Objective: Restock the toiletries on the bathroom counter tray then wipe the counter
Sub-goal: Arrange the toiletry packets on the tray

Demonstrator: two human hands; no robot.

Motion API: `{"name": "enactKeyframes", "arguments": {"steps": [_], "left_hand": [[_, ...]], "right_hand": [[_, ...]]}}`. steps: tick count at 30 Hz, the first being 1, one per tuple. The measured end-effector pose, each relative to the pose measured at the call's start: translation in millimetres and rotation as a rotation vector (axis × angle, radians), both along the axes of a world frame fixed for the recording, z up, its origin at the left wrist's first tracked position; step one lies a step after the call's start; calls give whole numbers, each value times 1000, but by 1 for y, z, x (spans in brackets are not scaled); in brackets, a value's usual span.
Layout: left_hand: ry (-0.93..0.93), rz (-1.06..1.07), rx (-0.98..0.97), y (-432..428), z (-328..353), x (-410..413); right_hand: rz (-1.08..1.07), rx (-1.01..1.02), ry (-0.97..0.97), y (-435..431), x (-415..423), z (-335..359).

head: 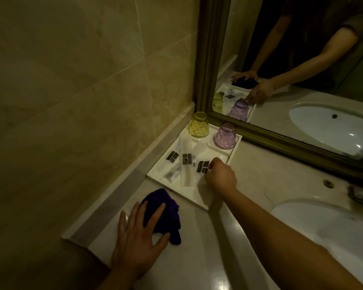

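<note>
Well, the marble counter point(197, 258) is running along the tiled wall point(71, 80) into its far left corner, and a gilt-framed mirror point(210, 59) is standing along its back edge, reflecting both arms. A white oval basin point(333, 231) is sitting sunk into the counter's right side. The white tray point(192, 196) is lying in that far left corner, one side following the wall and its far end close under the mirror frame. A crumpled purple cloth point(161, 208) is lying on the counter just beside the tray's near left edge. The left hand point(138, 243) is pressing down on the cloth's near side, fingers straight and spread, gripping nothing. The right hand point(220, 176) is reaching over the tray's near right part, fingers curled and pinching a clear packet point(203, 166) beside its dark label. A yellow glass tumbler point(198, 127) and a lilac glass tumbler point(225, 135) are standing upside down, apart, in the tray's two far corners. Two more labelled packets point(187, 159) are lying overlapped in the tray's left part
</note>
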State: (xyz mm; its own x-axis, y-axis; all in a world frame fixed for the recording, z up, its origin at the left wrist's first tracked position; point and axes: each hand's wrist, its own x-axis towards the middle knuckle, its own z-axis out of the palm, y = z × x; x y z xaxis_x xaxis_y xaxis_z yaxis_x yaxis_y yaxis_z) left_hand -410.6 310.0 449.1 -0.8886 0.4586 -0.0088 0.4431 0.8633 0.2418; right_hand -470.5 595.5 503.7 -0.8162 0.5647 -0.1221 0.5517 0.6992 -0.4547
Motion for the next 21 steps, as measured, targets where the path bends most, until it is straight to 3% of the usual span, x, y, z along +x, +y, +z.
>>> {"name": "enactKeyframes", "arguments": {"steps": [5,10,12,15,21], "left_hand": [[39,-6,9,0,1,2],[44,-1,11,0,2,2],[38,3,16,0,2,2],[30,3,18,-1,0,1],[38,0,20,0,1,0]], "right_hand": [[89,-40,-81,-9,26,-2],[171,231,81,-6,20,9],[281,296,15,-6,11,12],[372,287,-89,-3,11,4],[419,272,-49,7,28,-10]]}}
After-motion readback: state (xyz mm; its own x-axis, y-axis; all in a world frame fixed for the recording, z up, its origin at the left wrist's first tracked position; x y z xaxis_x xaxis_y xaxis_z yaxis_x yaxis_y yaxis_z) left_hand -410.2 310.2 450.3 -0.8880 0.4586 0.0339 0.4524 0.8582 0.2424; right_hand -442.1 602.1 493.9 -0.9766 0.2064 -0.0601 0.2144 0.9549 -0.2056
